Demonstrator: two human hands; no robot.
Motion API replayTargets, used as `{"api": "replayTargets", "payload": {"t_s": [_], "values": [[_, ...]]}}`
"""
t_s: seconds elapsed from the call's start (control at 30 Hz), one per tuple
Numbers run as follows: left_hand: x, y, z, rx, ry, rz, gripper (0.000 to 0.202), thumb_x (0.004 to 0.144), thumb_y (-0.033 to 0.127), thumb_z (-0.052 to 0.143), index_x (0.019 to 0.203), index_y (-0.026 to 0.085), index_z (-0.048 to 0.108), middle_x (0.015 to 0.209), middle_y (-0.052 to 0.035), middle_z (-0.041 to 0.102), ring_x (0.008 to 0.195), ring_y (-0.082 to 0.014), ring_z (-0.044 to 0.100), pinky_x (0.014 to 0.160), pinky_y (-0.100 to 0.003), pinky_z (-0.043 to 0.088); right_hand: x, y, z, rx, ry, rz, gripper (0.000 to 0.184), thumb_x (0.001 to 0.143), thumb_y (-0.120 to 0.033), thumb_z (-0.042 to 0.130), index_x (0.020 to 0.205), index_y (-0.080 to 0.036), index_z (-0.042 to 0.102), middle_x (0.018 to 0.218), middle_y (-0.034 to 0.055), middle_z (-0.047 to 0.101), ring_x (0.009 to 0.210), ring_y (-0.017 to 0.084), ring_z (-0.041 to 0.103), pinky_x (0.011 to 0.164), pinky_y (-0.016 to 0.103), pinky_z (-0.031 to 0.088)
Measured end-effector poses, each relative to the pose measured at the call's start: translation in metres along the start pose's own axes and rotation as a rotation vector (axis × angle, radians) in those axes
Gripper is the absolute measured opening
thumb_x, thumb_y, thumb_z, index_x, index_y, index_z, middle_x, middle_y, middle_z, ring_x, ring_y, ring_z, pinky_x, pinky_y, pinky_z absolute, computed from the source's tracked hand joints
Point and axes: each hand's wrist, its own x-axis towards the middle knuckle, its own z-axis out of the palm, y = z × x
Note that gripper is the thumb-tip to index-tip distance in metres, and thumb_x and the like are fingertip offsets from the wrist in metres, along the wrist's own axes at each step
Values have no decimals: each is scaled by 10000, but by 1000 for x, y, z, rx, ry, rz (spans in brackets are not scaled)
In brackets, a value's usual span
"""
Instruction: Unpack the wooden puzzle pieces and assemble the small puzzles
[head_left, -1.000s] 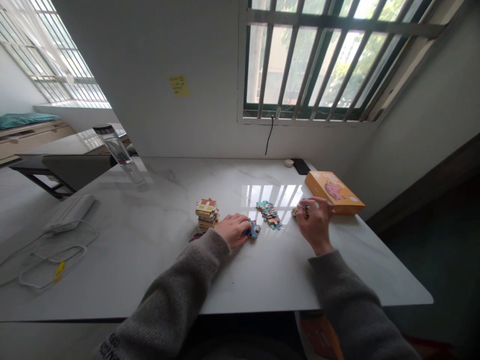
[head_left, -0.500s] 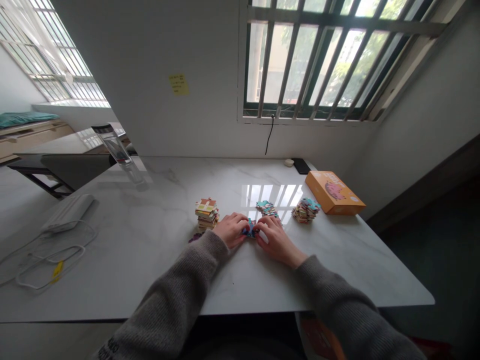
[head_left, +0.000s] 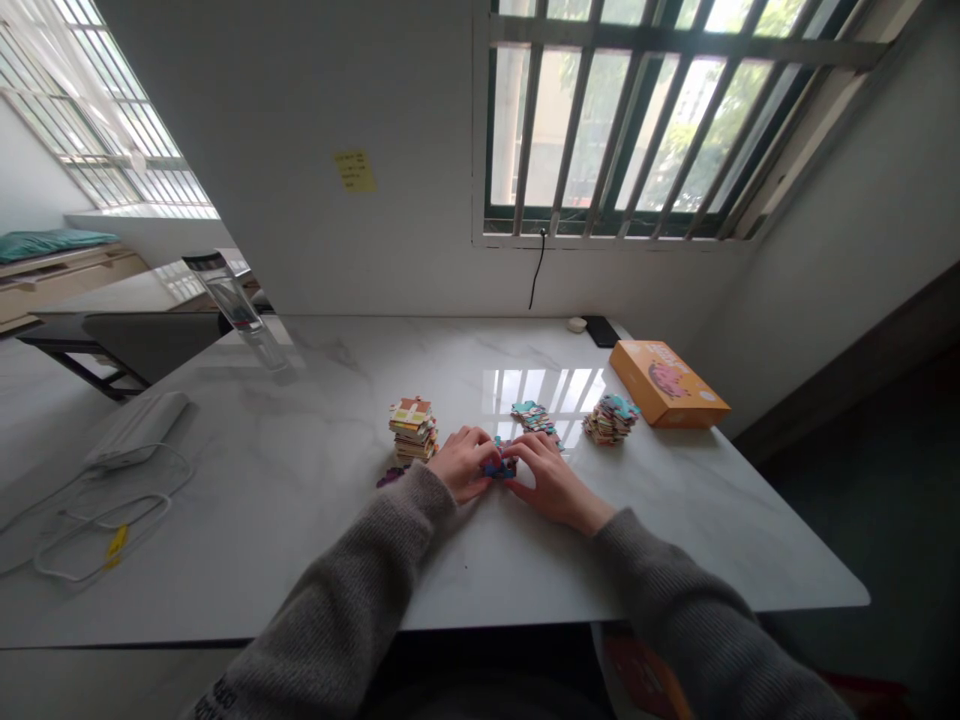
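Blue jigsaw puzzle pieces (head_left: pixel 501 466) lie between my two hands, close to the tabletop and partly covered by my fingers. My left hand (head_left: pixel 466 464) is closed on their left side, fingers bent and thumb near. From the right, my right hand (head_left: pixel 546 474) grips them with thumb and fingers. Just left of my left hand stands a stack of puzzle pieces (head_left: pixel 412 430), with a purple piece (head_left: pixel 391 476) at its foot. Behind my right hand leans a spread stack of teal-topped pieces (head_left: pixel 535 420). Another pile of pieces (head_left: pixel 612 420) sits farther right.
An orange box (head_left: pixel 669 384) lies at the right edge of the white marbled table (head_left: pixel 315 560). Behind it are a black phone-like slab (head_left: pixel 600 331) and a small white round object (head_left: pixel 576 325). Far left stand a clear bottle (head_left: pixel 234 295) and a white device (head_left: pixel 142 428) with cables.
My right thumb and fingers have shifted slightly on the blue pieces, closing nearer to my left hand. The view has moved a little; the stacks stay put.
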Motion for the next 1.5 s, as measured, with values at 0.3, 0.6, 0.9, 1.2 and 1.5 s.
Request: {"api": "replayTargets", "payload": {"t_s": [0.3,0.6,0.9,1.2,1.5], "values": [[-1,5,0,-81,192,25,429,711,138,648,1127,196,558,1131,-105,561,1049,-274,544,920,-426,497,2,1,-3,26,123,-34,307,856,-200,695,1144,-248,600,1098,87,621,1067,277,564,948,480,501],[-2,1,4,46,102,-24,479,731,210,681,1196,223,565,1114,-79,644,1048,-291,567,885,-426,472,-3,18,-28,-70,306,120,236,853,-252,680,1088,-245,664,1045,91,619,1011,281,572,913,467,505],[-3,-3,6,107,-43,-46,495,740,243,718,1216,216,586,1137,-82,631,1047,-304,555,873,-442,455,-17,58,-67,-355,578,348,261,867,-397,638,1034,-208,705,1044,111,594,994,288,551,948,467,434],[-2,-4,8,77,17,-36,421,749,194,705,1159,222,613,1096,-81,605,1023,-287,558,852,-423,474,-34,93,-85,-508,565,679,342,822,-433,609,1039,-195,724,1014,130,615,1003,320,505,905,481,397],[-3,-4,9,57,61,-25,367,773,211,691,1132,233,618,1101,-83,595,1032,-274,547,871,-412,476,-39,110,-80,-455,517,653,356,805,-472,627,1008,-181,656,1047,147,579,1047,331,494,937,470,392]]}}
